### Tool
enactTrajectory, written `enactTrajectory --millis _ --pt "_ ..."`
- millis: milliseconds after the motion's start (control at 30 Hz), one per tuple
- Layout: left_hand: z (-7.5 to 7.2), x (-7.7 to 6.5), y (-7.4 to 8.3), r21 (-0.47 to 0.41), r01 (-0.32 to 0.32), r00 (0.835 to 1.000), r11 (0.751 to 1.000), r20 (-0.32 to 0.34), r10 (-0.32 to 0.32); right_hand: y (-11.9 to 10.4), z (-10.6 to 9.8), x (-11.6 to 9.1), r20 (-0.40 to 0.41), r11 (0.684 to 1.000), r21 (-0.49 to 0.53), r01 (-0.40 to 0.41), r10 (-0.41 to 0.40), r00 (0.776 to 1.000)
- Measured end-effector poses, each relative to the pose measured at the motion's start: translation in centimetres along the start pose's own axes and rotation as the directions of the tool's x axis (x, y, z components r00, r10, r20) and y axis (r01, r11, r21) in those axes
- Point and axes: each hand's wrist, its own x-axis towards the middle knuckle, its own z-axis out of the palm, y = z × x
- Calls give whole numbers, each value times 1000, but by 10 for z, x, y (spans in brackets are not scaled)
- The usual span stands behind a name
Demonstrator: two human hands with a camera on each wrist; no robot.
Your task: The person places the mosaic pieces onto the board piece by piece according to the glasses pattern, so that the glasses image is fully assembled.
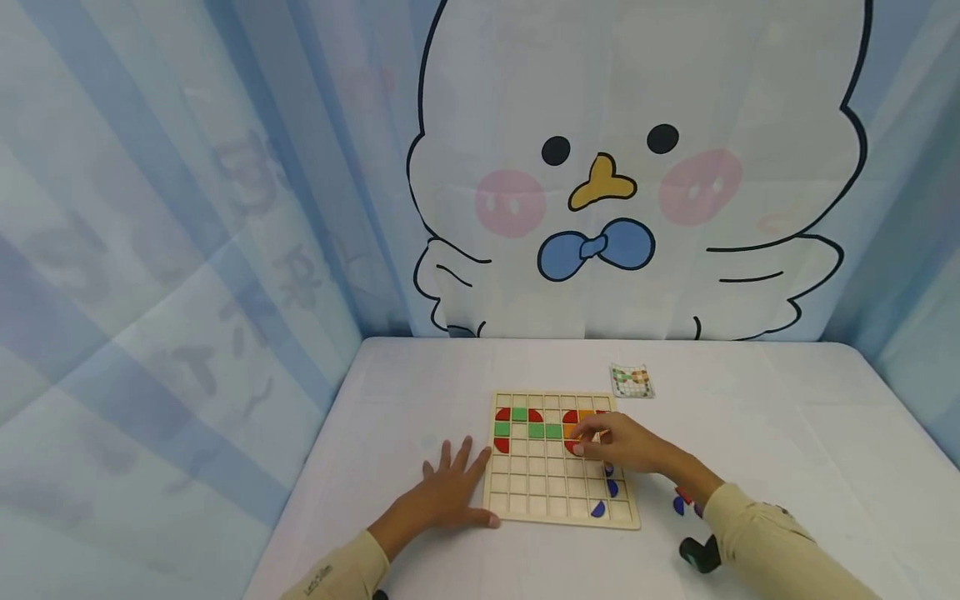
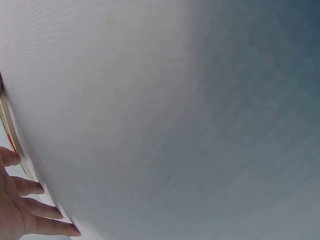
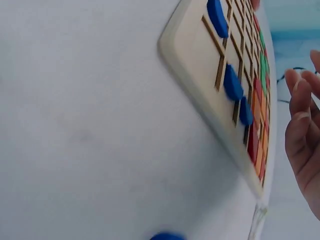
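Note:
A wooden grid board [image 1: 525, 483] lies on the white table, with red rounded pieces [image 1: 502, 446], green squares [image 1: 519, 414] and orange pieces [image 1: 586, 414] set in its upper rows. Several blue rounded pieces [image 1: 597, 509] lie loose on its lower right part. My left hand [image 1: 447, 492] is flat with spread fingers on the table, its fingertips and thumb at the board's left edge. Over the board's right side, my right hand [image 1: 618, 443] has loosely bent fingers, thumb tip near a red piece [image 1: 572, 447]. No piece shows between those fingers in the right wrist view.
A small patterned card [image 1: 632, 382] lies behind the board's upper right corner. Right of the board, red and blue pieces [image 1: 678, 505] lie partly behind my right sleeve, near a black object [image 1: 700, 554]. A printed curtain [image 1: 600, 300] hangs behind the table.

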Motion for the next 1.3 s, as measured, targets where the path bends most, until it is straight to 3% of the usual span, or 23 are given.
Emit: enactTrajectory --millis 167,400,800,967,1300 --pt "1 0 0 10 -3 1000 1000 -2 3 15 -17 -36 9 992 83 -93 92 996" --pt "-1 2 1 6 17 1000 1000 -5 -17 28 -43 -74 -31 970 90 -224 228 973" --pt "-3 0 4 17 13 1000 1000 0 -13 62 -63 -135 -52 973 -46 -225 223 973" --pt "-3 0 3 18 19 1000 1000 4 -19 67 -58 -145 -60 971 -101 -218 213 975" --pt "-3 -2 4 24 21 1000 1000 0 -21 71 -49 -145 -118 952 -136 -273 258 959"
